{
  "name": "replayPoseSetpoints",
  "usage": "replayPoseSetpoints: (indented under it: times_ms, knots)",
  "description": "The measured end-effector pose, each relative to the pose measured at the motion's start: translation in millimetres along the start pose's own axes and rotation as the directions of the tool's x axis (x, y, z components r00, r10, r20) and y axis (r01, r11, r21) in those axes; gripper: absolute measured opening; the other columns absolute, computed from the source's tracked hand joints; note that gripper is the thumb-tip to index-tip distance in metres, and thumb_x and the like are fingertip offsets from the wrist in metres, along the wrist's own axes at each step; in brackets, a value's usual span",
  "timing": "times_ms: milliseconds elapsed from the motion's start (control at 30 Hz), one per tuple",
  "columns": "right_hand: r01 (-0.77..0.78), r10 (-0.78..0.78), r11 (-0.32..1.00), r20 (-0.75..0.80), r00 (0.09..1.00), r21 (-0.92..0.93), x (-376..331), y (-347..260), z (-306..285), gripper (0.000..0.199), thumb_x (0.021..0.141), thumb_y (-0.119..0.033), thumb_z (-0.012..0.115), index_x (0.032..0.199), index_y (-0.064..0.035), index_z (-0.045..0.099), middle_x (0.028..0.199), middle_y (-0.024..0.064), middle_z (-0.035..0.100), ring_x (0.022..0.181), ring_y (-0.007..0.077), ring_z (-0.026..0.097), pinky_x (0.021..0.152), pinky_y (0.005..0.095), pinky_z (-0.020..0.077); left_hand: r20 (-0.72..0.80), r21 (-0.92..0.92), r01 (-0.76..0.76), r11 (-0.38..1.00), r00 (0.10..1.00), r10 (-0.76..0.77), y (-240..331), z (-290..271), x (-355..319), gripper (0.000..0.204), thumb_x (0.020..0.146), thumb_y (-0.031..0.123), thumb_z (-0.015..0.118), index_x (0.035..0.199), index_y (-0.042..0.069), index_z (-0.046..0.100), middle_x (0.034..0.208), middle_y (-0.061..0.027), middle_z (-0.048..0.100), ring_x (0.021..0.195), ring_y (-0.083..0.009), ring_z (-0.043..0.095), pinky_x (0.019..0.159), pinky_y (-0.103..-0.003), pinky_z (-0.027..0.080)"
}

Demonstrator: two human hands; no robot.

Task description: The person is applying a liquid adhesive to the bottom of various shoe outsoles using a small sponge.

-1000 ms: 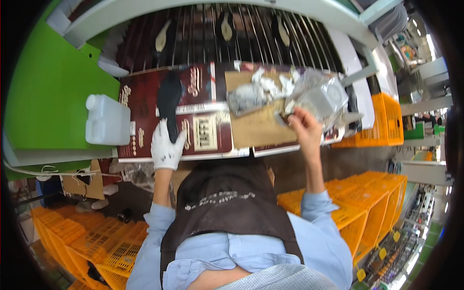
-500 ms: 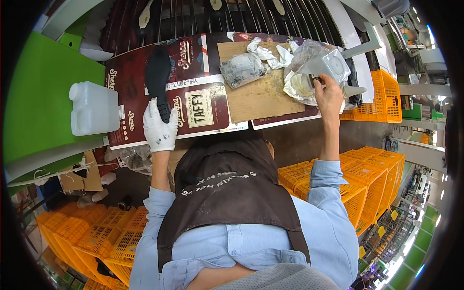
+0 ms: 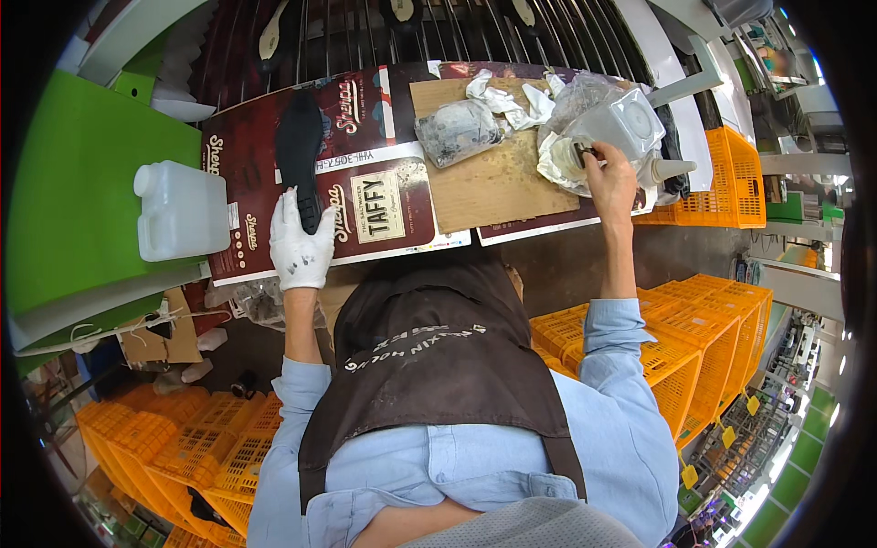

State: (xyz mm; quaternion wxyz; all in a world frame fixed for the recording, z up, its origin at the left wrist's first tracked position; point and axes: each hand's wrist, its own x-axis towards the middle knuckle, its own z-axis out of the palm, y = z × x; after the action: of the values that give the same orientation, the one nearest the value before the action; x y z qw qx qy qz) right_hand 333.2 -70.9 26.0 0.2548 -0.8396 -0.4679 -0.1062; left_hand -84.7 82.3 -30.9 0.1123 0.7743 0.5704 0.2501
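Observation:
My left hand (image 3: 300, 245), in a white glove, grips the near end of a black shoe sole (image 3: 298, 153) that lies on a dark red printed cardboard sheet (image 3: 256, 164). My right hand (image 3: 607, 181) is bare and closed on a small dark brush handle (image 3: 581, 152) at the mouth of a clear plastic jug (image 3: 614, 126) wrapped in crumpled plastic. A brown cardboard square (image 3: 489, 181) lies between the two hands, with a grey stained rag bundle (image 3: 457, 131) on it.
A white plastic canister (image 3: 181, 210) stands on a green surface (image 3: 73, 192) at the left. A wire rack (image 3: 365, 32) carrying soles runs along the back. Orange crates (image 3: 703, 173) stack at the right and below the bench (image 3: 183, 447). A white squeeze bottle (image 3: 671, 170) lies by the jug.
The view has shifted so the bench sits higher in frame. My right hand moved right to the jug's mouth. My left hand stays on the sole.

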Motion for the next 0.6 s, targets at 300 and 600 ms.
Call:
replayPoseSetpoints:
  times_ms: [300, 600]
  knots:
    - [-0.228, 0.336, 0.739, -0.053, 0.941, 0.634, -23.2, 25.3, 4.7, 0.027, 0.087, -0.003, 0.065, 0.113, 0.0032, 0.060, 0.088, 0.0014, 0.061, 0.068, 0.0034, 0.051, 0.062, 0.0187, 0.0425, 0.032, -0.133, 0.101, 0.986, 0.995, -0.097, 9.5, -34.2, 24.8, 0.067, 0.073, 0.030, 0.079, 0.128, 0.000, 0.053, 0.126, -0.0215, 0.055, 0.115, -0.0335, 0.055, 0.099, -0.039, 0.044]
    - [-0.095, 0.259, 0.713, -0.136, 0.956, 0.695, -29.8, 25.0, 11.1, 0.026, 0.089, -0.002, 0.063, 0.114, 0.0019, 0.060, 0.087, -0.0009, 0.060, 0.071, 0.0032, 0.051, 0.064, 0.0176, 0.0424, 0.454, -0.755, 0.590, 0.286, 0.785, -0.421, 3.2, -49.3, 32.7, 0.045, 0.088, 0.018, 0.070, 0.126, -0.001, 0.053, 0.115, -0.0101, 0.061, 0.076, -0.0068, 0.057, 0.053, -0.017, 0.043]
